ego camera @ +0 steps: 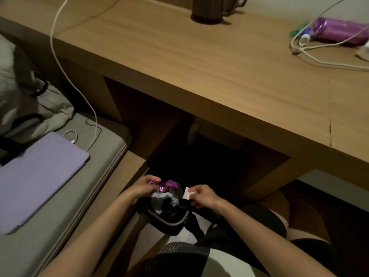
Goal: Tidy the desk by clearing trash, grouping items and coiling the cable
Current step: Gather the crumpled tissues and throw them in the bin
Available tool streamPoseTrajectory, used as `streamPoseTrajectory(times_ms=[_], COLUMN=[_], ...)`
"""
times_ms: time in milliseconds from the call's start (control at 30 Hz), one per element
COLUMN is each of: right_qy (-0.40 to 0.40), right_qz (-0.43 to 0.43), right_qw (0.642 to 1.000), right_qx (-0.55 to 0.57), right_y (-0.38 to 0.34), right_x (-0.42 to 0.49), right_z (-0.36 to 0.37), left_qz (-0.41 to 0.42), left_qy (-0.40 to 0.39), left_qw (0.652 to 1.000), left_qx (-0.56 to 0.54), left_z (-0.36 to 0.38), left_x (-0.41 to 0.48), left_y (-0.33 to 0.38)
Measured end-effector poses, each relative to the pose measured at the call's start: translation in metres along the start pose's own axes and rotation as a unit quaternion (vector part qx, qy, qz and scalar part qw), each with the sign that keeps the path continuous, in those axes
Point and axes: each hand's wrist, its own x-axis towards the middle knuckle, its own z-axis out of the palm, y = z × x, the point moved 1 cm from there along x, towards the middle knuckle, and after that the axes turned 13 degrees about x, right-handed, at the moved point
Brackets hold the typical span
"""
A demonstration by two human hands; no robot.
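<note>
Below the desk front, my left hand [144,186] grips a crumpled purple wrapper [166,185] just above a dark waste bin [167,220] lined with a black bag. My right hand [201,196] pinches a small white paper scrap [187,193] over the bin's right side. On the wooden desk [199,62], at the far right, a white cable [319,60] lies in loose loops around a purple packet [339,31] and a small white bottle [304,39].
A dark kettle [211,9] stands at the desk's back edge. A second white cable [65,76] hangs from the desk down to a lilac tablet [40,176] on the bed at left. A mesh chair seat [179,256] is below me.
</note>
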Motion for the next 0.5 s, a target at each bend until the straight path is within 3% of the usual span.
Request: streamPoseTrajectory(times_ms=[133,333,500], right_qy=[-0.016,-0.067,-0.048], right_qz=[0.036,0.033,-0.050], right_qw=[0.999,0.997,0.996], right_qx=[-0.003,-0.008,-0.059], right_y=[0.006,0.007,-0.004], right_x=[0.017,0.026,0.003], right_z=[0.011,0.025,0.000], left_qz=[-0.038,-0.027,0.034], left_qy=[0.009,-0.027,0.036], left_qw=[0.999,0.999,0.994], left_qx=[0.015,0.033,0.096], left_z=[0.017,0.031,0.028], left_x=[0.023,0.034,0.028], left_y=[-0.016,-0.022,-0.007])
